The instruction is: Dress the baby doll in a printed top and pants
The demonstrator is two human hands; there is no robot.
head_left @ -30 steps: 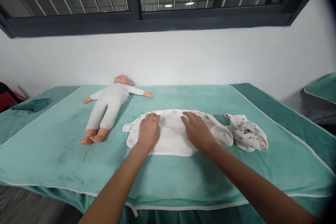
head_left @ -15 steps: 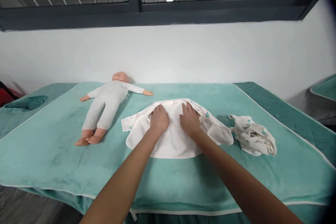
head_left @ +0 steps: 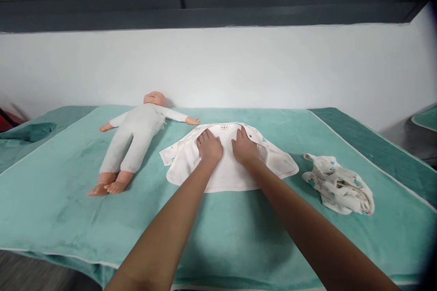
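A white baby garment (head_left: pixel 228 170) lies spread flat on the teal towel (head_left: pixel 68 209) in the middle of the table. My left hand (head_left: pixel 209 146) rests flat on its upper part, fingers stretched toward the collar. My right hand (head_left: pixel 245 148) lies flat beside it, a little to the right, fingers also stretched out. Neither hand grips anything. A baby doll (head_left: pixel 134 138) in a pale grey suit lies on its back to the left of the garment, arms spread.
A crumpled white printed cloth (head_left: pixel 339 185) lies to the right of the garment. A folded dark teal cloth (head_left: pixel 29 131) sits at the far left. A white wall and a dark window frame run behind the table. The table's front edge is near me.
Both hands have slid up the garment toward its collar and closer together, pushing the garment slightly away from me. The view has shifted a little.
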